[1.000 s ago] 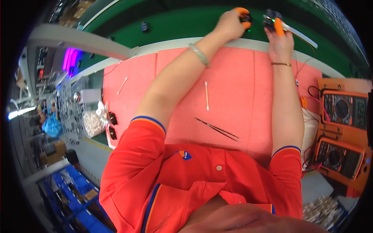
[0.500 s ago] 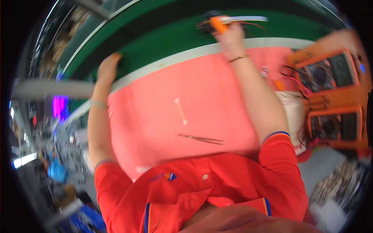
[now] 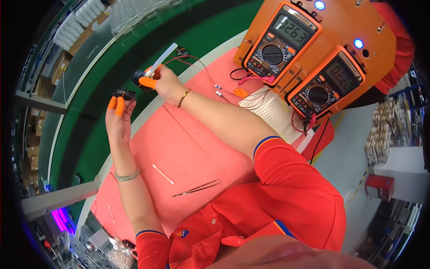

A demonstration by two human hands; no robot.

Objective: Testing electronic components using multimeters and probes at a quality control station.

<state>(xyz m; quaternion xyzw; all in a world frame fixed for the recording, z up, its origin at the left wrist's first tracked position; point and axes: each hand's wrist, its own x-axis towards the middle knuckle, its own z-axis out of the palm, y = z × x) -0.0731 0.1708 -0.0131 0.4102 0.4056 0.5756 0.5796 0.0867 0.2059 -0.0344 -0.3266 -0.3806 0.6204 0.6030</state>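
Observation:
Orange finger cots cover some fingertips on both hands. My left hand point(image 3: 120, 117) is raised over the green belt, its fingertips closed on a small black part point(image 3: 124, 94). To the right of it, my right hand point(image 3: 166, 86) grips another small black part point(image 3: 138, 79) together with a translucent white strip point(image 3: 165, 57) that sticks up past the fingers. The two black parts are close to each other but apart. Thin red wires point(image 3: 197, 60) run near the right hand down to the pink mat point(image 3: 201, 139).
Two orange multimeters point(image 3: 272, 54) stand on an orange stand point(image 3: 354, 20) at right. Tweezers point(image 3: 196, 188) and a cotton swab point(image 3: 162, 174) lie on the mat. A small black part point(image 3: 182, 51) sits on the green belt point(image 3: 85, 143). A perforated white sheet point(image 3: 273, 114) lies beside the mat.
The view has turned, bringing the multimeters higher and more fully in. My hands, formerly far apart, are now close together. The black part in my left hand now shows clearly.

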